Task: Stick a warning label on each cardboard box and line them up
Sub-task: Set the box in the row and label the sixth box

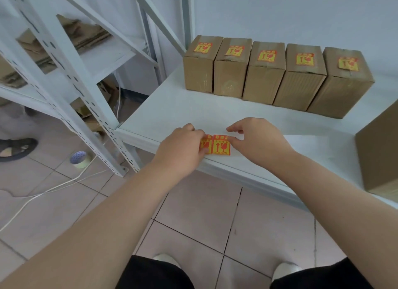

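- Right now both hands are down at the near edge of the white shelf [172, 108], working on a strip of warning labels [221, 145] lying flat there
- The left hand [183, 146] covers the strip's left end, fingers pressed onto it
- The right hand [256, 138] sits just right of the strip, thumb and forefinger narrowed at its upper right corner; whether they actually pinch it I cannot tell
- Toward the back of the shelf, five cardboard boxes [265, 73] stand side by side, touching, each labelled on top
- One larger box [379, 155] sits at the shelf's right end, partly out of view
- On the floor left of the shelf lies a tape roll [80, 158]
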